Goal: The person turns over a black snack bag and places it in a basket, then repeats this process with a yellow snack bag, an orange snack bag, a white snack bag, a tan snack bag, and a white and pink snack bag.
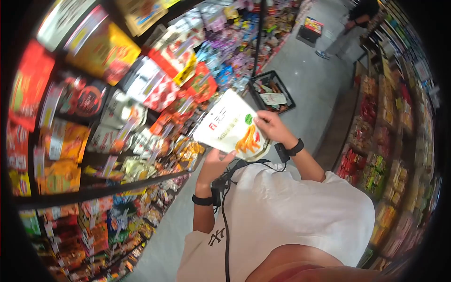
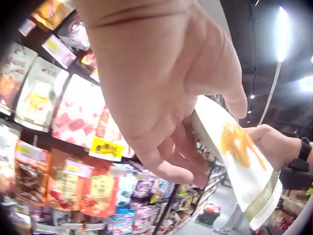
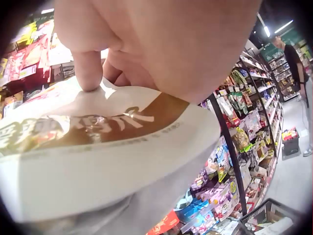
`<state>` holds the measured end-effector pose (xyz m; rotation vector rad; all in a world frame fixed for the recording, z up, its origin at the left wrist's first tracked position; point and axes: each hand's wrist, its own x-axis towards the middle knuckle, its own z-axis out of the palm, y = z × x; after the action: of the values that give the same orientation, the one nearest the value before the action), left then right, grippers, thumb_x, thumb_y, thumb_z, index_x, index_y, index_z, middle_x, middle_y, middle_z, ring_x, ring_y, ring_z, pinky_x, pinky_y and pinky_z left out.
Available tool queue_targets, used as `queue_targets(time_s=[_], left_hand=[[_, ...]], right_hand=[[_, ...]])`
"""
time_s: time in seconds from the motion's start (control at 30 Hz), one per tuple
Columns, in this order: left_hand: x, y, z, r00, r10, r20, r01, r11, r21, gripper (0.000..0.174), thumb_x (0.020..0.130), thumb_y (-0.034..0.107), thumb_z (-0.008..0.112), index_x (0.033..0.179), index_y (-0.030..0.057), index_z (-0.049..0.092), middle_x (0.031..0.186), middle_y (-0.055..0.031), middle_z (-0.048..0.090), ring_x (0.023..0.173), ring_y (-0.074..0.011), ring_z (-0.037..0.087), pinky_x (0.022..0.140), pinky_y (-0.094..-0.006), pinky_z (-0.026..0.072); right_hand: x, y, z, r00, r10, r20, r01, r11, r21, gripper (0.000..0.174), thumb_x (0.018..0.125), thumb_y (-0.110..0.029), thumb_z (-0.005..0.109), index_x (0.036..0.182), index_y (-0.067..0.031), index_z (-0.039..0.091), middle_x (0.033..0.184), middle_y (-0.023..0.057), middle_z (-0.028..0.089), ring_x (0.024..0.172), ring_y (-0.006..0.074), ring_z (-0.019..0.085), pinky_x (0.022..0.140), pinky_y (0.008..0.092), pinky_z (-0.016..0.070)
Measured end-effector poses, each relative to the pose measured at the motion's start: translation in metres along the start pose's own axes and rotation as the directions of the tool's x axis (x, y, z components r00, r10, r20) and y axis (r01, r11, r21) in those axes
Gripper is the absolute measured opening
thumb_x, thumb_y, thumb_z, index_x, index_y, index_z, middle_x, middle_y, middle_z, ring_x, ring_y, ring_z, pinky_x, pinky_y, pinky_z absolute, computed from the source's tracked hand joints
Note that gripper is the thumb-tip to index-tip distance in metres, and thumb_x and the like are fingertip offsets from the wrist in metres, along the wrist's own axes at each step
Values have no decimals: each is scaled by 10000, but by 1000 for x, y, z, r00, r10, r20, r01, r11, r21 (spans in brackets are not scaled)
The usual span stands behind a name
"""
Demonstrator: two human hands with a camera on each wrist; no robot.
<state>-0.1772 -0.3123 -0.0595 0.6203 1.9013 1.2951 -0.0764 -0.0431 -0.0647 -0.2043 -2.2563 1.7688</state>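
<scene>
A white snack pouch with a picture of orange food and a green round mark is held tilted in front of the shirt. My right hand grips its right edge, thumb on the printed front. At the lower left edge, my left hand pinches the pouch. The left wrist view shows the pouch nearly edge-on, between the left thumb and the curled fingers. Close up in the right wrist view, a brown band with pale lettering crosses the pouch, and the right thumb presses on it.
Shelves of hanging snack packets line the left side; more packed shelves run along the right. On the floor ahead, a black shopping basket holds several packages. Farther off are a dark container and a standing person.
</scene>
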Motion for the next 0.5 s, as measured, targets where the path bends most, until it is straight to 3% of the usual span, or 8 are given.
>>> queue_targets(time_s=[0.07,0.1,0.2,0.33,0.47,0.5], left_hand=[[30,12,43,993,119,16,-117,988,-97,450,963,140,717,1344,-43,563,1214,-114,683,1104,-168,645,967,-327,523],[44,31,63,988,143,51,-124,955,-268,453,954,111,733,1337,-61,562,1273,-114,649,1125,-171,629,967,-333,516],[80,55,107,964,255,76,-246,963,-113,378,965,163,730,1231,-86,632,1159,-174,723,1074,-197,680,943,-356,529],[111,105,160,943,286,171,-277,958,-73,336,968,186,731,1159,-86,679,1089,-161,751,959,-149,695,850,-324,542],[149,122,207,903,325,282,-356,932,65,318,955,215,748,1080,-76,719,909,-126,772,800,-129,693,734,-292,536],[157,127,220,896,326,302,-364,928,76,296,952,214,749,1041,-68,736,864,-123,770,744,-119,687,701,-286,535]], right_hand=[[-14,-10,-32,996,-36,-79,31,998,-60,230,1043,-161,574,1112,39,663,927,123,698,825,144,623,772,332,519],[-23,-5,-48,984,-27,-178,23,999,-22,232,1045,-162,565,1104,39,664,945,146,701,819,163,630,768,337,520],[-57,1,-103,936,-8,-352,2,1000,-16,239,1046,-178,566,1095,34,663,914,141,697,805,158,624,758,341,518],[-105,8,-153,860,106,-499,-135,991,-22,248,1039,-199,580,1086,31,661,810,122,665,757,109,594,716,306,508],[-150,21,-180,710,140,-690,-200,980,-6,275,1008,-202,636,1213,-20,645,956,53,678,795,111,613,741,280,521],[-163,25,-188,684,160,-712,-207,978,21,352,982,-205,678,1298,-60,618,1066,24,676,838,122,628,774,288,531]])
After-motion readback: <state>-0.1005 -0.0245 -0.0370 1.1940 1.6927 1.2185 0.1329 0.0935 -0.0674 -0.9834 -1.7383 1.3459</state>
